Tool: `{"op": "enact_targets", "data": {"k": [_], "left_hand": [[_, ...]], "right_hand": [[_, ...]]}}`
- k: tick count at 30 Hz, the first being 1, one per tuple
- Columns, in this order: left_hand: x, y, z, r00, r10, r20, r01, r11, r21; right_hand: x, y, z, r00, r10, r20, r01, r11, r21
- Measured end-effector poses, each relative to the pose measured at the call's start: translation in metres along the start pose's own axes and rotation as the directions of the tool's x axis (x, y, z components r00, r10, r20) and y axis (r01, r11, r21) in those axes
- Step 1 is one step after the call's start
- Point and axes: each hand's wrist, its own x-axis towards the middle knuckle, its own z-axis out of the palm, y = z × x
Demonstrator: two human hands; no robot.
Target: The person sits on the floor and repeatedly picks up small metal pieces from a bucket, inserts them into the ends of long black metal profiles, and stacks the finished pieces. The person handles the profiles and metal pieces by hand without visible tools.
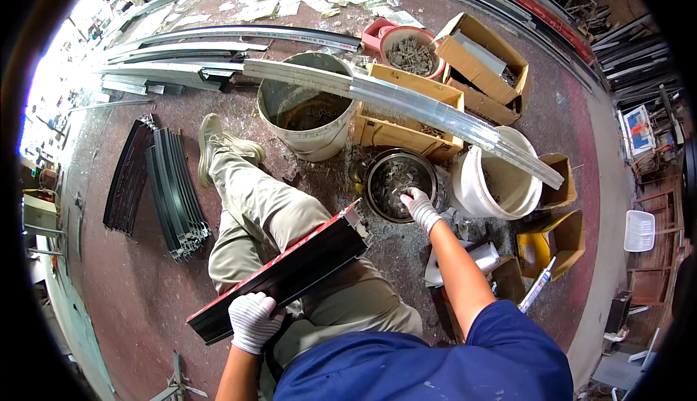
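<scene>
My left hand (254, 322), in a white striped glove, grips the lower left end of a black metal profile (290, 282) with a red strip along its upper edge. The profile lies slanted across my lap, and a light metal fitting (357, 221) shows at its far end. My right hand (420, 208), gloved alike, reaches over the near right rim of a round dark tin (367, 196). Small grey metal pieces (396, 175) lie inside it. The fingers of that hand are pinched together, and whatever is between them is too small to name.
Silvery metal bars (435, 114) run across a grey bucket (319, 138), a wooden box (381, 136) and a white bucket (472, 183). Bundled black profiles (170, 187) lie on the floor at left. Cardboard boxes (566, 241) stand at right, beside a sealant tube (537, 285).
</scene>
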Motion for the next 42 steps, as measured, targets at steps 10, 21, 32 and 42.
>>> {"op": "enact_targets", "data": {"k": [10,21,32,42], "left_hand": [[-0.007,-0.003,0.001,1.0,-0.015,0.004,0.015,1.0,0.009],[-0.006,-0.003,-0.006,0.999,-0.039,0.037,0.039,0.999,-0.014],[-0.005,-0.004,-0.007,0.999,-0.032,0.038,0.032,0.999,-0.011],[-0.005,-0.006,-0.007,0.998,-0.058,0.038,0.059,0.997,-0.04]], "right_hand": [[-0.127,-0.145,0.012,0.928,-0.252,0.274,0.085,0.86,0.504],[-0.186,-0.199,0.034,0.909,-0.344,0.236,0.193,0.848,0.494],[-0.204,-0.189,0.034,0.647,-0.702,0.296,0.755,0.643,-0.126],[-0.214,-0.199,0.031,0.796,-0.568,0.21,0.495,0.81,0.316]]}}
